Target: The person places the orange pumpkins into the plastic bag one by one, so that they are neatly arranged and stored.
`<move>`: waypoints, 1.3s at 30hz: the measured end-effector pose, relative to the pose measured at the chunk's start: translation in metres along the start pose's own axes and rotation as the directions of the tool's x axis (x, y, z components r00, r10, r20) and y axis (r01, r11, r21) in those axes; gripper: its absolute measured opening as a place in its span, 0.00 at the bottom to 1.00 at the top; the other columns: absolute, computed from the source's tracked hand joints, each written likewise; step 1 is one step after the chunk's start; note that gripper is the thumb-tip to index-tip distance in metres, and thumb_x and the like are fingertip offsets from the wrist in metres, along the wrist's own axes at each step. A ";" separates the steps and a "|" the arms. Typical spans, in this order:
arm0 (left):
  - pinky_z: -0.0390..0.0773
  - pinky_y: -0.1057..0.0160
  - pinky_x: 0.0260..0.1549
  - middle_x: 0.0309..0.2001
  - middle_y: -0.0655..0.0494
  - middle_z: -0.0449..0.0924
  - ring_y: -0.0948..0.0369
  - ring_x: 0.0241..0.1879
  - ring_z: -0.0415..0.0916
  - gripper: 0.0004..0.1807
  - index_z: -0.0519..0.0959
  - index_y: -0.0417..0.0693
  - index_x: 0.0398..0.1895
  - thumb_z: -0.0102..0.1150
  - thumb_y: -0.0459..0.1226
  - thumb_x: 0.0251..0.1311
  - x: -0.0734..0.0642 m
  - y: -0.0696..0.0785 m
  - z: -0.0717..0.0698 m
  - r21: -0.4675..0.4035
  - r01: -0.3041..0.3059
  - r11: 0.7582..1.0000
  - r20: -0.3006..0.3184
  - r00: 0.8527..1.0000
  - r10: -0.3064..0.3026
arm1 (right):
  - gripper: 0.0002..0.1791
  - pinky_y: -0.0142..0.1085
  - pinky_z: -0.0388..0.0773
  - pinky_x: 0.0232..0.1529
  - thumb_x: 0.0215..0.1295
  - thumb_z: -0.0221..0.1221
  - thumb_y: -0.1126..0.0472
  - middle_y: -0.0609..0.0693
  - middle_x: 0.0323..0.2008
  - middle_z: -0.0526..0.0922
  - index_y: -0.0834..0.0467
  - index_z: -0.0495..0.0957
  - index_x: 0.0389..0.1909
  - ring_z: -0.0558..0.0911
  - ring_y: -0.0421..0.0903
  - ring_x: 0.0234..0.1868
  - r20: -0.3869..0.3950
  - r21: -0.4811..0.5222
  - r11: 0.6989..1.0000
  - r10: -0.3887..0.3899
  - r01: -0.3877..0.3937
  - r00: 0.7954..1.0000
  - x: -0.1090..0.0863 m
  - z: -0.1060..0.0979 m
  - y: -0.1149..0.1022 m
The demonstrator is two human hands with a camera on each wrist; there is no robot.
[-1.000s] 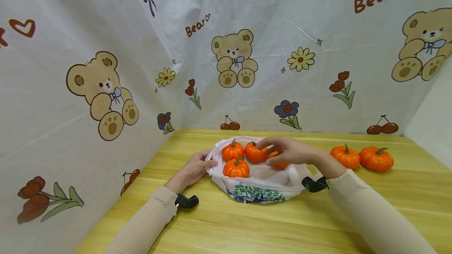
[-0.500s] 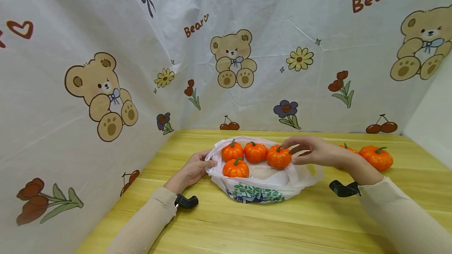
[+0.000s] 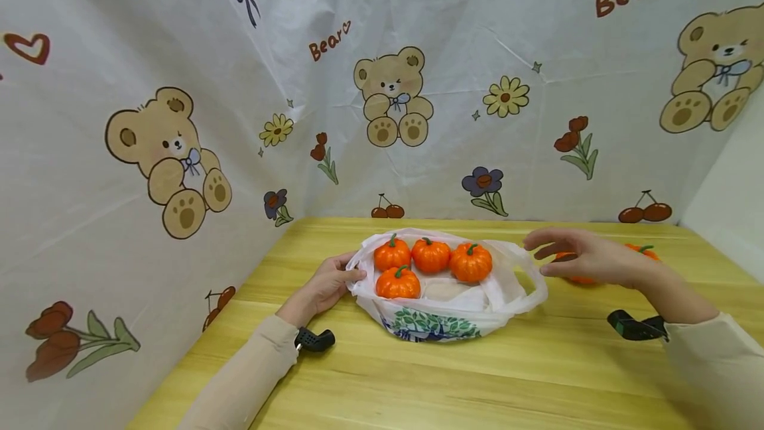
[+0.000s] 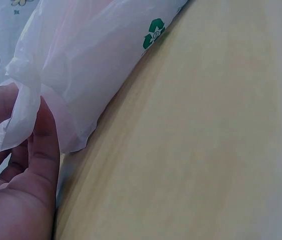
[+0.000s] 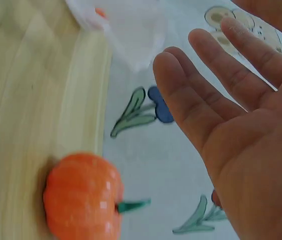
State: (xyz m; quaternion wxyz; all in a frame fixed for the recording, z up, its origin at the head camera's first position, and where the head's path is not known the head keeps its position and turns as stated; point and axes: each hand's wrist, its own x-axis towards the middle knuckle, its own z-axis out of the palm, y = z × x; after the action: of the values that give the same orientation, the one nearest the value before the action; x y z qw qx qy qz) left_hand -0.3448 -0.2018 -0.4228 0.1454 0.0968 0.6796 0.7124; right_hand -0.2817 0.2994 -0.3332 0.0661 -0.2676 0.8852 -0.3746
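A white plastic bag [image 3: 442,324] with a green leaf print lies on the table, its mouth spread wide. Several small orange pumpkins [image 3: 398,283] with green stems sit inside it. At the bag's left edge my left hand [image 3: 322,287] pinches the rim; in the left wrist view, thumb and finger grip the plastic [image 4: 28,110]. My right hand [image 3: 587,257] is in the air right of the bag's handle, fingers spread and holding nothing. Behind it are two more pumpkins, one [image 3: 575,276] mostly covered by the hand, the other [image 3: 643,251] partly hidden. The right wrist view shows one pumpkin [image 5: 83,197] below the fingers.
The yellow wood-grain table [image 3: 382,383] runs back to a white cloth [image 3: 453,171] printed with bears and flowers. That cloth also covers the left side. A plain white wall [image 3: 731,217] stands at the right.
My right hand has moved from over the pumpkins in the bag rightward, out past the handle, uncovering the rightmost pumpkin inside. The left hand keeps its pinch on the rim.
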 end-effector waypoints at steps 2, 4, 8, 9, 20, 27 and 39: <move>0.81 0.60 0.58 0.76 0.39 0.63 0.57 0.61 0.76 0.37 0.63 0.38 0.77 0.62 0.27 0.66 0.000 -0.001 0.000 0.002 -0.005 1.000 0.003 1.000 0.005 | 0.28 0.29 0.82 0.50 0.68 0.67 0.55 0.58 0.66 0.77 0.56 0.74 0.66 0.81 0.54 0.63 -0.039 -0.027 0.999 0.016 -0.017 0.999 -0.008 -0.007 0.006; 0.81 0.60 0.58 0.76 0.40 0.63 0.57 0.61 0.76 0.36 0.63 0.38 0.77 0.62 0.27 0.66 0.000 -0.002 -0.001 0.002 -0.005 1.000 0.001 1.000 0.005 | 0.27 0.27 0.81 0.48 0.67 0.68 0.57 0.53 0.63 0.79 0.56 0.75 0.65 0.83 0.43 0.59 -0.081 -0.051 0.999 0.010 -0.014 0.997 -0.014 -0.013 0.013; 0.82 0.61 0.57 0.75 0.40 0.63 0.58 0.60 0.76 0.36 0.64 0.39 0.77 0.61 0.26 0.66 0.000 -0.001 -0.001 0.004 0.002 1.000 -0.002 1.000 -0.002 | 0.25 0.27 0.82 0.46 0.67 0.67 0.62 0.37 0.56 0.83 0.57 0.76 0.64 0.82 0.29 0.53 -0.142 -0.065 0.997 -0.041 0.032 0.989 -0.028 -0.022 0.027; 0.82 0.61 0.57 0.75 0.40 0.64 0.58 0.60 0.76 0.36 0.64 0.39 0.77 0.61 0.26 0.66 0.000 -0.001 -0.001 0.003 0.001 1.000 -0.002 1.000 -0.001 | 0.24 0.27 0.82 0.46 0.68 0.66 0.64 0.34 0.55 0.82 0.58 0.76 0.64 0.82 0.29 0.53 -0.150 -0.058 0.997 -0.052 0.044 0.987 -0.031 -0.024 0.030; 0.83 0.62 0.55 0.74 0.40 0.66 0.61 0.57 0.79 0.32 0.65 0.37 0.76 0.58 0.27 0.69 0.004 -0.002 0.000 -0.013 -0.009 1.000 -0.001 1.000 0.009 | 0.27 0.26 0.81 0.41 0.70 0.66 0.61 0.23 0.52 0.78 0.55 0.71 0.68 0.76 0.19 0.50 -0.285 -0.125 0.988 0.056 -0.095 0.957 -0.061 -0.052 0.053; 0.82 0.63 0.56 0.75 0.39 0.65 0.60 0.59 0.77 0.32 0.64 0.36 0.76 0.58 0.29 0.70 0.002 -0.001 0.000 0.000 -0.007 1.000 -0.001 1.000 0.007 | 0.29 0.23 0.76 0.37 0.72 0.64 0.56 0.17 0.49 0.70 0.54 0.67 0.70 0.68 0.13 0.47 -0.367 -0.121 0.975 0.133 -0.188 0.921 -0.069 -0.065 0.076; 0.83 0.63 0.54 0.73 0.40 0.67 0.61 0.56 0.79 0.31 0.65 0.36 0.76 0.58 0.29 0.70 0.003 -0.003 -0.001 -0.015 -0.003 1.000 0.001 1.000 0.003 | 0.29 0.14 0.65 0.38 0.73 0.62 0.60 0.15 0.51 0.69 0.41 0.66 0.70 0.66 0.14 0.50 -0.483 0.036 0.989 0.143 -0.143 0.864 -0.076 -0.070 0.124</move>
State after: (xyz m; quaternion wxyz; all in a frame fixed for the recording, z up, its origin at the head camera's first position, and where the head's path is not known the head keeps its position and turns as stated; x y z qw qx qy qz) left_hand -0.3474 -0.2016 -0.4257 0.1454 0.0970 0.6740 0.7178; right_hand -0.2924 0.4543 -0.3758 -0.1300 -0.0991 0.8912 -0.4232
